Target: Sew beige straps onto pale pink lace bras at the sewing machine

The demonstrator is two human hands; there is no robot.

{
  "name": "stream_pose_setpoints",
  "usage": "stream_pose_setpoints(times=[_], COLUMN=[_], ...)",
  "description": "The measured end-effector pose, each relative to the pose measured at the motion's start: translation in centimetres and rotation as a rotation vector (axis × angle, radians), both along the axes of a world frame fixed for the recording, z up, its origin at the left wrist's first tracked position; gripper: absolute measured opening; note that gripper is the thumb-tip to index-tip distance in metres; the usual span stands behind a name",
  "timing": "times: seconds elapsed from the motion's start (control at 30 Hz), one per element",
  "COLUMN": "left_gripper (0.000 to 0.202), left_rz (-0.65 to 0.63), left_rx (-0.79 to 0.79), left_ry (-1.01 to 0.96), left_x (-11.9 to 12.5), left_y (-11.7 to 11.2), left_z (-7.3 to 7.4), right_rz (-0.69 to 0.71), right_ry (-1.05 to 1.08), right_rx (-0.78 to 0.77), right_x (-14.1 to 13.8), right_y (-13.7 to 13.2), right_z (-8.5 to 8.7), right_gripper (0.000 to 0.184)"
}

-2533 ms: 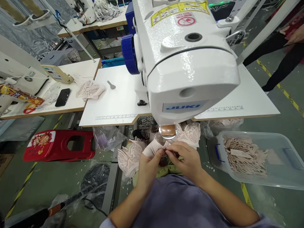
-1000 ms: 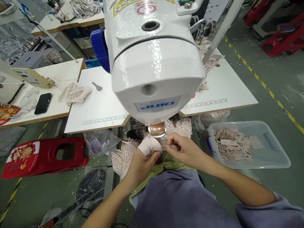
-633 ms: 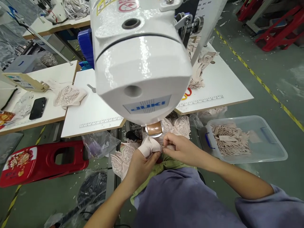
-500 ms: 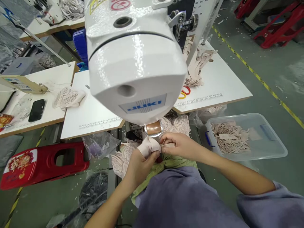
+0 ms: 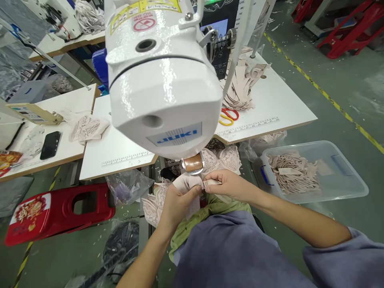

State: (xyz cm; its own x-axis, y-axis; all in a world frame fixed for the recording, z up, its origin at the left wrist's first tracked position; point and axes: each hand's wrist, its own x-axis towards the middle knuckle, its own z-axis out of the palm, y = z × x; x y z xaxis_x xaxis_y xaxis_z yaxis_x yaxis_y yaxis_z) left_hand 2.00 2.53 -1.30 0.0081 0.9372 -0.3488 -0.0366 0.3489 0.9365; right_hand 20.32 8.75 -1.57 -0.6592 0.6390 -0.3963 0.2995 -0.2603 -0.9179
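Just below the head of a white sewing machine (image 5: 168,104), my two hands meet over beige lace bra pieces. My left hand (image 5: 180,202) is closed on a smooth beige bra band (image 5: 183,183), thumb on top. With its fingers pinched, my right hand (image 5: 226,184) grips a short light strap (image 5: 212,183) against the band's end. Lace cups (image 5: 220,159) lie behind my hands under the machine, and more lace (image 5: 154,208) hangs at the left. The needle area is hidden by the machine head.
Red-and-yellow scissors (image 5: 228,117) and a pile of beige straps (image 5: 240,88) lie on the right tabletop. A clear plastic bin (image 5: 339,176) with straps stands at right. To the left are a red stool (image 5: 63,212) and a phone (image 5: 50,145).
The view has shifted slightly, showing more of the machine's top and screen. My left hand has flattened the folded band somewhat; my right hand still pinches the strap beside it.
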Motion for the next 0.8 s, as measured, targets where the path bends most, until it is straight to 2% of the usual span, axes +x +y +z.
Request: stream_pose_setpoints(times=[0.2,0.27,0.37,0.5,0.57,0.6,0.67,0.7,0.8], left_gripper=[0.031,0.032,0.039,0.076,0.093,0.093,0.086,0.082,0.075], left_rz=[0.187,0.197,0.251,0.426,0.372,0.333,0.276,0.268,0.194], left_rx=[0.017,-0.013,0.03,0.197,0.188,0.21,0.414,0.561,0.933], left_ry=[-0.086,-0.126,-0.219,-0.571,-0.706,-0.717,-0.594,-0.452,0.198], left_x=[1.6,1.4,0.5,0.8,1.9,2.4,2.6,2.2,-0.5], left_y=[-0.5,-0.9,-1.9,-3.8,-4.4,-4.6,-4.5,-4.1,-2.4], left_z=[-0.1,-0.1,-0.8,-2.5,-2.9,-3.0,-3.0,-2.9,-2.8], right_rz=[-0.03,-0.026,-0.019,-0.009,0.066,0.125,0.283,0.356,0.439], right_ry=[-0.064,-0.061,0.004,0.12,0.154,0.158,0.109,0.051,-0.18], right_rx=[0.249,0.259,0.067,-0.139,-0.229,-0.253,-0.196,-0.099,0.36], right_x=[-0.3,-0.3,-0.1,-0.3,-0.7,-1.0,-1.5,-1.8,-2.6], right_y=[-0.3,0.0,1.1,2.8,3.6,3.9,4.7,5.1,6.4], right_z=[0.9,1.3,2.1,3.6,4.7,5.3,6.6,7.1,7.9], right_gripper=[0.019,0.017,0.022,0.023,0.025,0.027,0.026,0.021,0.007])
